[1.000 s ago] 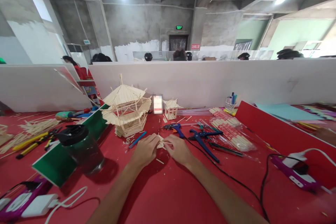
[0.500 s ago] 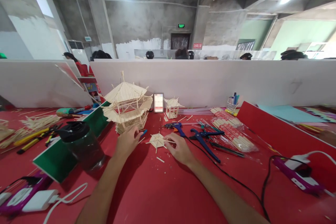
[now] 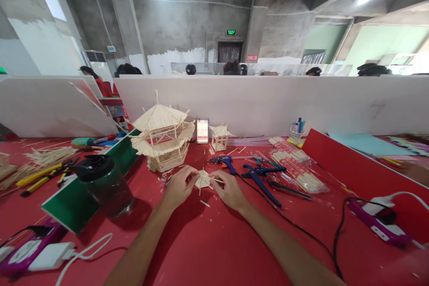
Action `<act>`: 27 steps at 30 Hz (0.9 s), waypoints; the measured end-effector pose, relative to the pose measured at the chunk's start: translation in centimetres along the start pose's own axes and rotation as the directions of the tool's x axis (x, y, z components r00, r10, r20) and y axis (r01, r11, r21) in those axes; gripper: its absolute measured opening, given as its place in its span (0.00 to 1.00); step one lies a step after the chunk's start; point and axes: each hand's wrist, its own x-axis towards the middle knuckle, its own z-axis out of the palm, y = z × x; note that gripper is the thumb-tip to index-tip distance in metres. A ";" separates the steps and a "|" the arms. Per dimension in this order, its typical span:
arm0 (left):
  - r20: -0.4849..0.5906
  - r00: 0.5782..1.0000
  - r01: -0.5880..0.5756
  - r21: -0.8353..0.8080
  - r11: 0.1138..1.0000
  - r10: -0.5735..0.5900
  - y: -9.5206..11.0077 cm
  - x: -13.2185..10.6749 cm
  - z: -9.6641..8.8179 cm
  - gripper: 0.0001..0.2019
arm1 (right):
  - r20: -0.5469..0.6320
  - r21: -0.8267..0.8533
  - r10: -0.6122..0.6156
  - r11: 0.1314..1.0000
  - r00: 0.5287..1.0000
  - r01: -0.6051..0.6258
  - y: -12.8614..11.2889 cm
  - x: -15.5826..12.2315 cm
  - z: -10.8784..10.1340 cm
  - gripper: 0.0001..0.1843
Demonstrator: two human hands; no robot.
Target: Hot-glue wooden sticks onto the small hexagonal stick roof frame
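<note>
A small hexagonal web of thin wooden sticks (image 3: 203, 181) lies on the red tabletop between my hands. My left hand (image 3: 181, 186) is closed at the web's left side, thumb and forefinger pinched over its edge; what they grip is too small to make out. My right hand (image 3: 229, 189) pinches a thin wooden stick (image 3: 217, 180), its tip pointing left over the web's right edge. Behind my left hand stands a large two-tiered stick pavilion (image 3: 164, 136). A smaller stick pavilion (image 3: 220, 137) stands farther back.
To the right lie a blue glue gun (image 3: 228, 164), blue-handled cutters (image 3: 263, 183) and bagged stick bundles (image 3: 298, 170). A dark water bottle (image 3: 105, 187) stands left, by a green divider (image 3: 72, 208). A black cable (image 3: 291, 223) crosses the right side; a white partition (image 3: 268, 103) closes the back.
My left hand has moved right, from near the large pavilion's base to the web's left edge. My right hand stays nearly in place with the stick.
</note>
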 end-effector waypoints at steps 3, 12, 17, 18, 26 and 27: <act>0.008 0.999 -0.033 0.068 0.997 0.032 0.1 -0.1 0.2 0.12 | 0.009 -0.005 -0.003 1.000 1.000 0.003 0.1 0.0 0.1 0.09; 0.234 0.968 -0.163 0.327 0.931 0.087 -0.1 -0.2 0.4 0.11 | 0.058 -0.059 -0.019 0.998 0.998 0.023 0.0 -0.2 0.2 0.09; 0.305 0.952 -0.166 0.445 0.880 0.026 0.4 0.0 0.4 0.18 | 0.057 -0.071 0.016 0.997 0.998 -0.012 -0.2 -0.2 0.2 0.09; 0.315 0.949 -0.172 0.462 0.870 0.020 0.5 0.0 0.4 0.19 | 0.058 -0.077 0.025 0.997 0.998 -0.020 -0.2 -0.1 0.2 0.09; 0.374 0.927 -0.239 0.506 0.829 0.039 0.5 -0.1 0.3 0.17 | 0.115 -0.226 0.075 0.973 0.991 -0.047 -0.8 0.0 0.0 0.11; 0.375 0.925 -0.255 0.493 0.832 0.061 0.4 -0.1 0.3 0.17 | 0.123 -0.254 0.075 0.966 0.990 -0.042 -0.9 0.0 0.0 0.10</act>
